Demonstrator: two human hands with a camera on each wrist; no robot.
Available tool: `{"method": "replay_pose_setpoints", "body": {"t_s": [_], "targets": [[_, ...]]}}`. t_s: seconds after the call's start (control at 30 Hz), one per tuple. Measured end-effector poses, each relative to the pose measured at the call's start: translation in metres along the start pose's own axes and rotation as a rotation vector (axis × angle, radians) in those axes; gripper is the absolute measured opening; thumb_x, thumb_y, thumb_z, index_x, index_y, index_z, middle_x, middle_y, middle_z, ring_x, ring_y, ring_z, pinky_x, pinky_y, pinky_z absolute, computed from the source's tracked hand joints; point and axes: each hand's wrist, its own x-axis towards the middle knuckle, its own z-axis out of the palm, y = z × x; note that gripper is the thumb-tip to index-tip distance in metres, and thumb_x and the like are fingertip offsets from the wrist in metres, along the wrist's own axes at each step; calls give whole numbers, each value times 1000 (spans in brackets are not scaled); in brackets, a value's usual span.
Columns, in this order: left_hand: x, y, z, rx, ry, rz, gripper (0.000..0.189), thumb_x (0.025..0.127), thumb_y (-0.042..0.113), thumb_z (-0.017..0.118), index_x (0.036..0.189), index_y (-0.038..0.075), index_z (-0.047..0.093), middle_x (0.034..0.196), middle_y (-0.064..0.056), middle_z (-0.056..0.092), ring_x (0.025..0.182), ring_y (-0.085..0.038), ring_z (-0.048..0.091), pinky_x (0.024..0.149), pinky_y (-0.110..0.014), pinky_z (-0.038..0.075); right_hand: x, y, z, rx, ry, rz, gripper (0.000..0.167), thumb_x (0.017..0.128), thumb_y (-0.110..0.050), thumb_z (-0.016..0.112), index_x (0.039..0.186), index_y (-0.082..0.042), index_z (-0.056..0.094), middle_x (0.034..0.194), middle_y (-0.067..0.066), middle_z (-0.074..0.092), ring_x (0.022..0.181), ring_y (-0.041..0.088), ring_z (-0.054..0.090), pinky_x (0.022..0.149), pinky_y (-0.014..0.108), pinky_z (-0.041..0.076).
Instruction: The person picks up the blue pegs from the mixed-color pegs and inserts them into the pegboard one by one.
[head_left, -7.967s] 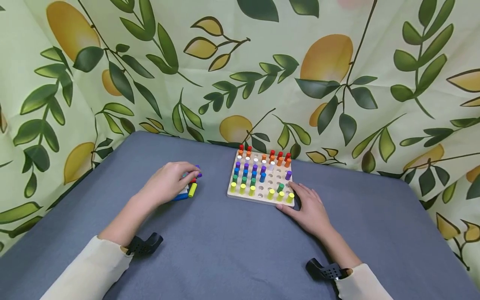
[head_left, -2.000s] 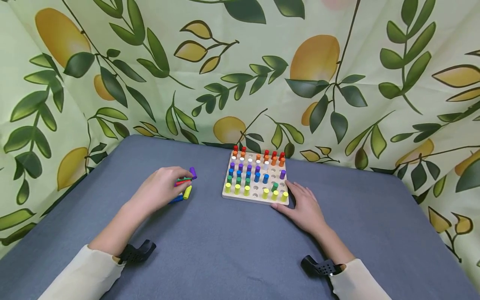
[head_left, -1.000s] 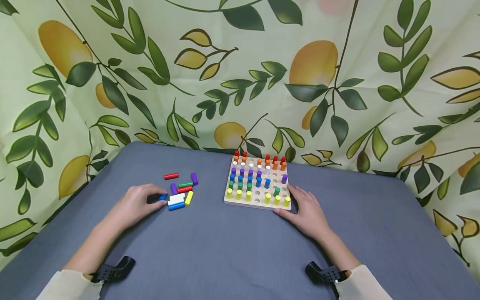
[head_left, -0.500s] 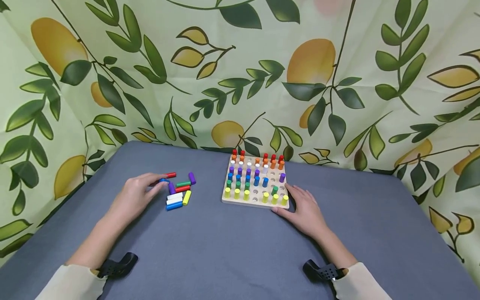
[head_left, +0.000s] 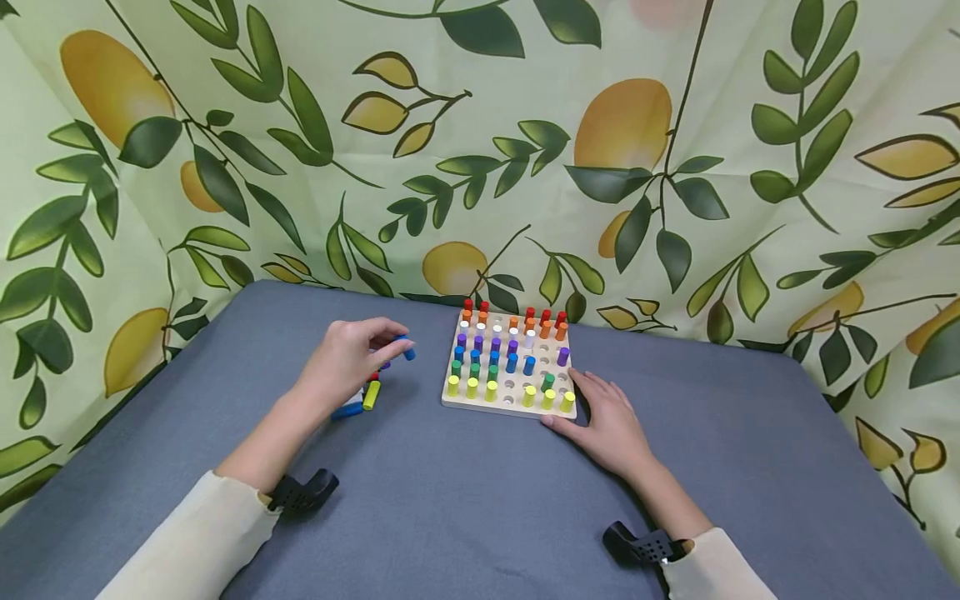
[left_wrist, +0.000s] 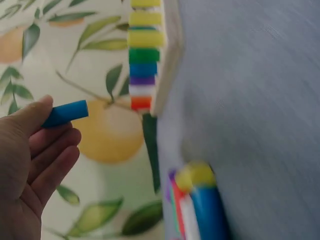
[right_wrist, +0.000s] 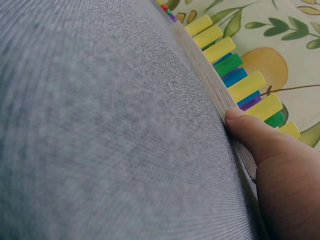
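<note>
My left hand (head_left: 341, 358) pinches a blue peg (head_left: 409, 353) between thumb and fingertips, raised above the table left of the pegboard. In the left wrist view the blue peg (left_wrist: 70, 113) juts out past the thumb, the other fingers loosely bent behind it. The wooden pegboard (head_left: 480, 406) carries rows of upright red, orange, white, purple, blue, green and yellow pegs, with some bare holes between them. My right hand (head_left: 611, 425) rests at its front right corner, thumb on the front edge and fingers along the right side. The right wrist view shows the thumb (right_wrist: 247, 127) against the board's edge.
Loose pegs lie beneath and beside my left hand, partly hidden by it, among them a yellow peg (head_left: 371, 395) and a blue one (head_left: 347, 411). The grey cloth-covered table (head_left: 450, 500) meets a leaf-and-fruit patterned curtain (head_left: 480, 200) behind the pegboard.
My left hand picked up a blue peg from the loose pegs' left side and has carried it rightward, toward the pegboard. The right hand stays at the board's corner.
</note>
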Motion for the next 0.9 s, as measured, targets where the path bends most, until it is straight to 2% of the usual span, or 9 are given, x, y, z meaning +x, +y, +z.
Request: {"method": "replay_pose_setpoints", "body": {"t_s": [0.07,0.27,0.43,0.63,0.9], "targets": [[9,9,7,-19,-8,28,19,90,18,77,105,5,78,90,-6,79,76,-15,73,66,-32,60,-1,0,-1,-1,0,2,94,85,-62,71,154,-5,42,154,22,48,146,44,39,122,64,23],[32,36,31,-89,-18,72,22,92,15,75,111,4,78,102,-11,79,84,-18,74,77,-35,62,-1,1,-1,4,-2,6,95,84,-62,71,154,-6,41,154,21,48,147,43,39,122,63,22],[46,54,54,-133,-29,61,22,94,15,73,113,6,78,105,-10,79,83,-17,72,77,-32,61,0,1,1,11,-9,6,96,83,-64,71,154,-7,41,154,21,48,147,42,39,123,62,22],[59,73,81,-221,-88,20,22,95,18,71,114,9,78,105,-7,79,82,-13,70,75,-27,59,0,2,0,16,1,9,94,83,-62,73,154,-8,42,154,21,48,146,42,40,121,64,23],[67,83,114,-281,-143,1,22,95,19,71,113,8,78,106,-6,79,90,-15,74,82,-29,60,0,1,1,16,6,-4,93,83,-61,73,153,-8,43,153,19,50,146,41,41,122,63,23]]}}
